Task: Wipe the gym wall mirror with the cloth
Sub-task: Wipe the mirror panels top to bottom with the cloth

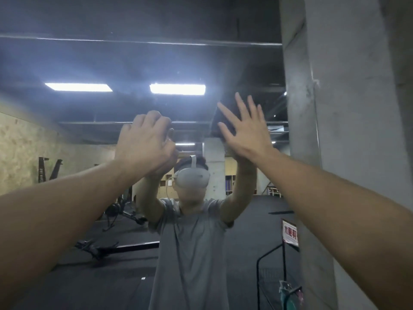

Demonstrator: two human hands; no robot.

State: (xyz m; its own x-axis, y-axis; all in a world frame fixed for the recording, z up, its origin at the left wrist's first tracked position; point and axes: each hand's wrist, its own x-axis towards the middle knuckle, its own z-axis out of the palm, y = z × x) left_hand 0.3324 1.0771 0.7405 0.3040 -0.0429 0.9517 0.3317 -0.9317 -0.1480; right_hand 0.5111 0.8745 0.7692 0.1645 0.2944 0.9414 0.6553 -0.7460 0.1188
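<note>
The gym wall mirror (89, 121) fills most of the view and reflects me in a grey shirt and a white headset. My right hand (245, 128) is raised high with straight, spread fingers and presses a dark cloth (225, 113) flat against the glass, close to the mirror's right edge. My left hand (145, 142) is lifted to about the same height beside it, its fingers curled. No object shows in the left hand, and I cannot tell whether it touches the glass.
A grey concrete pillar (348, 130) stands hard against the mirror's right edge. The reflection shows rowing machines (116, 211) on the black floor, a red-lettered sign (290, 233) on a black frame, and bright ceiling light panels (177, 88).
</note>
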